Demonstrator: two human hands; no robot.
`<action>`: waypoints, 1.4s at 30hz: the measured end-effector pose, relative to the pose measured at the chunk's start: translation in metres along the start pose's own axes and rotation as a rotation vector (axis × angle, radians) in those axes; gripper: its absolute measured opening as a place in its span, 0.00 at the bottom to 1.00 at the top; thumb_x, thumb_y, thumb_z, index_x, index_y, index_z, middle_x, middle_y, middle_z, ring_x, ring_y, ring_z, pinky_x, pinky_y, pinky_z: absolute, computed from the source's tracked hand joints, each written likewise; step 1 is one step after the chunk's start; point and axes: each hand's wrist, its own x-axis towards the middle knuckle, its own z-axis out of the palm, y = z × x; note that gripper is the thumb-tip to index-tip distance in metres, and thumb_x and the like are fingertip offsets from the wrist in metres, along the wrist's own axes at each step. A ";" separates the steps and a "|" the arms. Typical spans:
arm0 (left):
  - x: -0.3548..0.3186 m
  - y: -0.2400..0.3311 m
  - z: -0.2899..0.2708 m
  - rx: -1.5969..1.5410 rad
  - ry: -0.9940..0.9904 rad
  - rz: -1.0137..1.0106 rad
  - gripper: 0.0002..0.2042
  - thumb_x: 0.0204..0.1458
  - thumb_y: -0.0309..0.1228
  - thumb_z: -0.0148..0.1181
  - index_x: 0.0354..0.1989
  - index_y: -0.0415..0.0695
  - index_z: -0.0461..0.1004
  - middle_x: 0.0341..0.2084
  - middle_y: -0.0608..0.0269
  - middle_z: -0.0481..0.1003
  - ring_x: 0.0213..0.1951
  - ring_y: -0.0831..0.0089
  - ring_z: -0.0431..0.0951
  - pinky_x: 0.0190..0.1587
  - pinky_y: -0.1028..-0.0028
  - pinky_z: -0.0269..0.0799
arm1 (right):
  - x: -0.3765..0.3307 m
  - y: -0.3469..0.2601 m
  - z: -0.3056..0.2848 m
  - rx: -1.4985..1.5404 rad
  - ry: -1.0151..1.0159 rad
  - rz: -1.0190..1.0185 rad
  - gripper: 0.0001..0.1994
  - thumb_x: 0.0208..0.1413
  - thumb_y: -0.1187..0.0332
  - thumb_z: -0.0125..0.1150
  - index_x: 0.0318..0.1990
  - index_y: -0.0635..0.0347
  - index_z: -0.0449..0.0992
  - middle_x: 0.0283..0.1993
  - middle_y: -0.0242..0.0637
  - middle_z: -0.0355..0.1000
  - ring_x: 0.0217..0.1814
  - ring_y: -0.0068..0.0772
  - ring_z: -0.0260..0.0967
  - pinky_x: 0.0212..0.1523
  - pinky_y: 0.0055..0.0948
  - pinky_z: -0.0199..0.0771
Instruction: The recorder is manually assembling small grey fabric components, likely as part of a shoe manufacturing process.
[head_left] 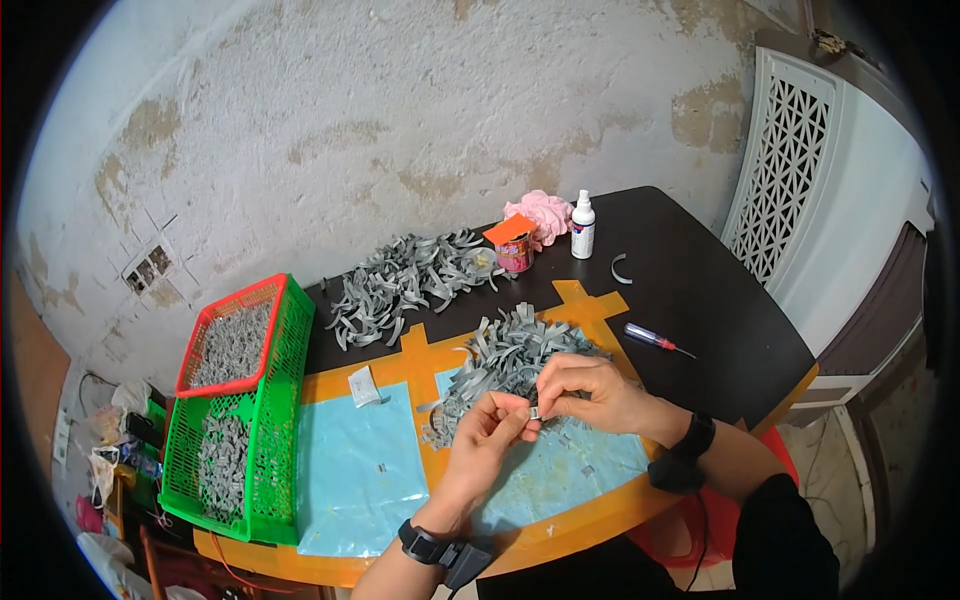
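Observation:
My left hand (488,442) and my right hand (598,390) meet above the near edge of the table, fingertips pinched together. Between them is a small grey strip-like piece (535,412), mostly covered by the fingers. Just beyond my hands rises a heap of grey curved strips (512,350), partly hidden behind the right hand. Under my hands lies a light blue plastic sheet (560,478), held down with orange-yellow tape (430,378). One tiny grey bit (588,469) rests on this sheet. Each wrist wears a black band with a small box.
At left, a red basket (182,380) rests on a green basket (252,480); both hold small grey pieces. Another strip pile (410,280) lies at the back, beside a can (515,252), pink cloth (545,215) and white bottle (583,228). A screwdriver (650,337) lies at right.

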 end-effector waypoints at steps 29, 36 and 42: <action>-0.002 0.000 0.009 0.219 0.098 0.293 0.10 0.48 0.18 0.62 0.40 0.37 0.74 0.34 0.66 0.76 0.36 0.82 0.74 0.41 0.82 0.70 | -0.008 0.008 0.005 0.647 -0.033 0.264 0.09 0.58 0.75 0.55 0.45 0.65 0.70 0.38 0.33 0.68 0.37 0.20 0.69 0.39 0.21 0.72; -0.004 0.004 0.008 0.489 0.150 0.307 0.10 0.46 0.18 0.64 0.38 0.37 0.75 0.33 0.66 0.76 0.34 0.82 0.73 0.40 0.81 0.70 | -0.007 0.000 0.008 0.631 0.006 0.378 0.05 0.59 0.73 0.54 0.40 0.65 0.70 0.36 0.32 0.69 0.35 0.20 0.69 0.37 0.20 0.72; -0.004 0.003 0.009 0.545 0.168 0.363 0.10 0.45 0.19 0.65 0.37 0.37 0.75 0.34 0.65 0.76 0.34 0.82 0.73 0.40 0.80 0.70 | -0.010 0.005 0.011 0.517 0.045 0.346 0.06 0.58 0.73 0.55 0.39 0.65 0.70 0.37 0.32 0.69 0.34 0.20 0.70 0.36 0.20 0.72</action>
